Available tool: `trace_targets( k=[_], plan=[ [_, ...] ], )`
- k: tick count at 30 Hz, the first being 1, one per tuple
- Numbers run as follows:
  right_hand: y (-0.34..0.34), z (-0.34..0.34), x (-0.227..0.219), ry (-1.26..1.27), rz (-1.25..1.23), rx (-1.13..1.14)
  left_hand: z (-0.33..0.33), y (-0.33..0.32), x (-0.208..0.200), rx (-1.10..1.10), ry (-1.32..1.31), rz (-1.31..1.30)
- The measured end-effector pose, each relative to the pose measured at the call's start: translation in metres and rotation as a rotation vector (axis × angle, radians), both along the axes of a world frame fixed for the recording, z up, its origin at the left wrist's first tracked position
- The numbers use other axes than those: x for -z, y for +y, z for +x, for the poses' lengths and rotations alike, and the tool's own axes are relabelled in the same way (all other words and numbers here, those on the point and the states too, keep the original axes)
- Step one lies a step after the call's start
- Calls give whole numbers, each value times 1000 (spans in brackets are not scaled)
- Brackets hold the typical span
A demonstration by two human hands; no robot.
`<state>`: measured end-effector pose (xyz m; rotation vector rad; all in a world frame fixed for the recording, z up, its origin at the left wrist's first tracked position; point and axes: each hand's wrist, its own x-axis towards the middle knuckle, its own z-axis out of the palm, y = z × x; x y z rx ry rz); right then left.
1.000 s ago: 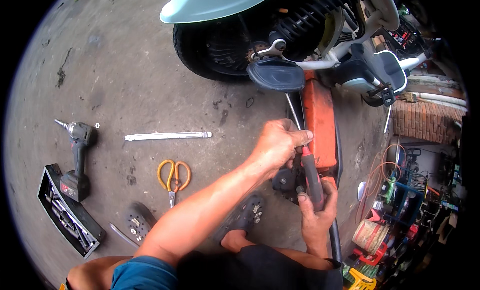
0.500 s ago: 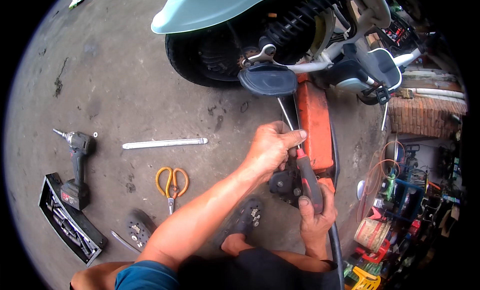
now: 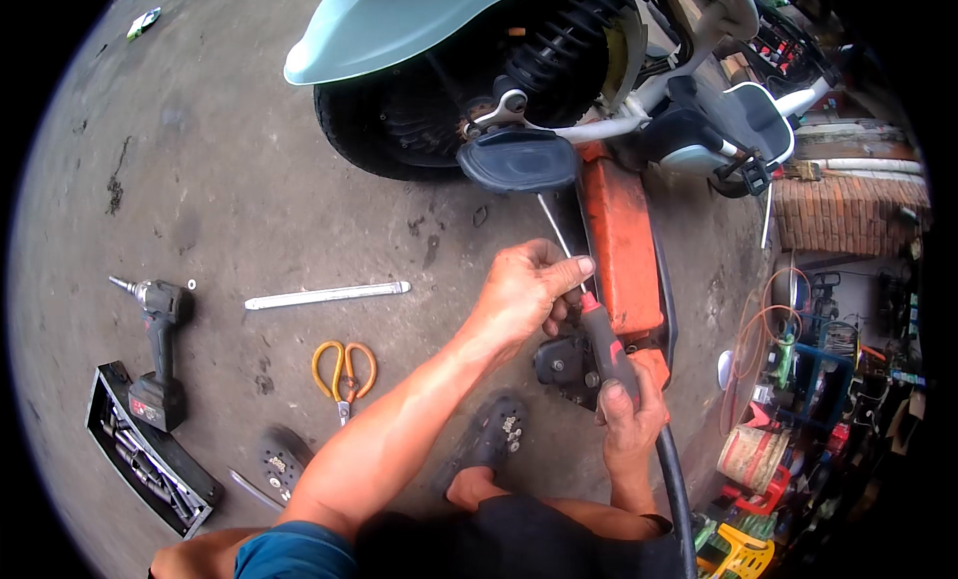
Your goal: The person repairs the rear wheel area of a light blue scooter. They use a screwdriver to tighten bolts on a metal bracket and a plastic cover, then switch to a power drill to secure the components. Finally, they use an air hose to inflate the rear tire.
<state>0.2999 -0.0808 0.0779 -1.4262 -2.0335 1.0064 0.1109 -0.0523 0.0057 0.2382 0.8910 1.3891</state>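
Observation:
My right hand (image 3: 635, 419) is wrapped round the grey-and-red handle of a screwdriver (image 3: 611, 344). My left hand (image 3: 524, 294) pinches the screwdriver's shaft just ahead of the handle, between thumb and fingers. The shaft slants up and left to the lower edge of a black oval pad (image 3: 519, 160) on the scooter; its tip is not visible there. Behind the pad are the scooter's rear wheel (image 3: 374, 135), a coil shock absorber (image 3: 554, 50) and a pale blue fender (image 3: 399, 30). Just right of the screwdriver stands a long orange metal body (image 3: 621, 250).
On the floor at left lie a cordless impact driver (image 3: 160, 349), an open socket case (image 3: 150, 464), a flat metal bar (image 3: 327, 295) and orange-handled scissors (image 3: 344, 371). A black hose (image 3: 675, 489) runs past my right arm. Cluttered tools and a reel (image 3: 753, 456) fill the right side.
The view has shifted slightly, so the scooter sits a little further left. Both hands keep their grip on the screwdriver, which leans slightly more to the left.

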Motion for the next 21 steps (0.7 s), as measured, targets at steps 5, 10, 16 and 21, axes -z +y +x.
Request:
trace_targets(
  k=[5,10,16,21],
  plan=[
    [16,20,-13,179,-533,196,0,35,13,-227,-170,49],
    [24,15,-2,-308,340,-184,-14,48,23,-307,-115,48],
    [35,17,6,195,-411,24,-3,55,28,-412,-39,31],
    [37,8,-24,602,-1137,136,-2,53,38,-455,-109,55]
  ],
)
